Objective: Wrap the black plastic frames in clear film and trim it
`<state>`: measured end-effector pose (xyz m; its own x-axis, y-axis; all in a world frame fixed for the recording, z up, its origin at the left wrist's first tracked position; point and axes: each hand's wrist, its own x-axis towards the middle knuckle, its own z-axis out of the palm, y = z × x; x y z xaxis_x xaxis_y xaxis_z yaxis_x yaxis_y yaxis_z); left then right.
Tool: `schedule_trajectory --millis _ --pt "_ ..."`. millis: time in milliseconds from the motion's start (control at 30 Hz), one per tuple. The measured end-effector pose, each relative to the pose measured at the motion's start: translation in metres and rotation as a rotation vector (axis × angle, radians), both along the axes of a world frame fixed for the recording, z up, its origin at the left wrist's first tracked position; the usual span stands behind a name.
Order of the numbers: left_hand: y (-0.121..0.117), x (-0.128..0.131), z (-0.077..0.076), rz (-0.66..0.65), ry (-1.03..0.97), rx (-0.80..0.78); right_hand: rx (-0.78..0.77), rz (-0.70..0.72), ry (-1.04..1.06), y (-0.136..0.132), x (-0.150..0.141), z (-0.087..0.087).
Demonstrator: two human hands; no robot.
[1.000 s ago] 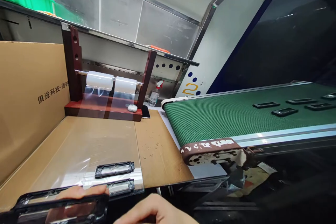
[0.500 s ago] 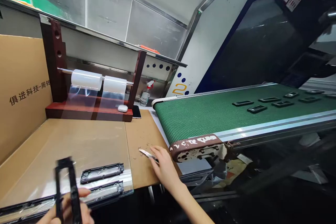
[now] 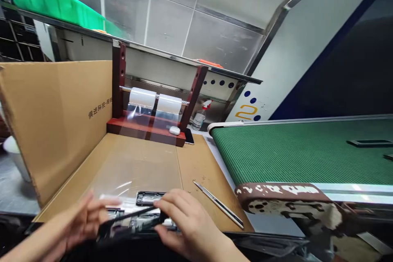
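My left hand (image 3: 82, 219) and my right hand (image 3: 184, 223) both rest on black plastic frame parts (image 3: 144, 213) lying on clear film (image 3: 135, 172) at the near edge of the cardboard work surface (image 3: 196, 163). The left hand is blurred, its fingers spread over the left end of the parts. The fingers of my right hand press on the right end. A thin metal blade tool (image 3: 217, 204) lies on the cardboard just right of my right hand. Whether either hand grips a part is unclear.
A dark red wooden stand (image 3: 147, 127) holds two rolls of clear film (image 3: 155, 100) at the back. A cardboard wall (image 3: 58, 118) stands at left. A green conveyor belt (image 3: 294, 153) at right carries black frame parts (image 3: 370, 143). A spray bottle (image 3: 199, 118) stands behind.
My right hand left the blade tool on the cardboard and moved left onto the frame parts. The left hand lowered the frame it held upright. The camera view shifted left.
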<state>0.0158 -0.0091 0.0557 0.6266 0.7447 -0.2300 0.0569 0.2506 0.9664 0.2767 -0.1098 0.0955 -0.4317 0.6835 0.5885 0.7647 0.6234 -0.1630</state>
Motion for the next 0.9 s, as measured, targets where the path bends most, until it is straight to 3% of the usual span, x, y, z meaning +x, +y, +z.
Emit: schedule_trajectory --millis 67,133,300,433,533,733,900 --pt "0.031 -0.014 0.006 0.231 0.033 0.111 -0.010 -0.097 0.064 0.014 -0.008 -0.011" --pt "0.059 -0.021 0.006 0.330 0.077 0.141 -0.018 -0.152 0.105 0.031 -0.019 -0.023" --pt "0.096 -0.016 -0.015 0.251 0.196 0.122 -0.076 -0.195 0.144 0.062 -0.041 -0.041" --pt "0.100 -0.008 -0.029 0.169 0.260 0.233 -0.109 -0.189 0.151 0.064 -0.044 -0.044" --pt "0.099 -0.008 -0.029 0.132 0.241 0.261 -0.138 -0.186 0.141 0.063 -0.043 -0.046" --pt "0.089 -0.012 -0.014 0.091 0.180 0.063 -0.221 -0.193 0.138 0.071 -0.051 -0.057" --pt "0.086 -0.012 -0.011 0.055 0.116 -0.052 -0.282 -0.190 0.133 0.081 -0.057 -0.064"
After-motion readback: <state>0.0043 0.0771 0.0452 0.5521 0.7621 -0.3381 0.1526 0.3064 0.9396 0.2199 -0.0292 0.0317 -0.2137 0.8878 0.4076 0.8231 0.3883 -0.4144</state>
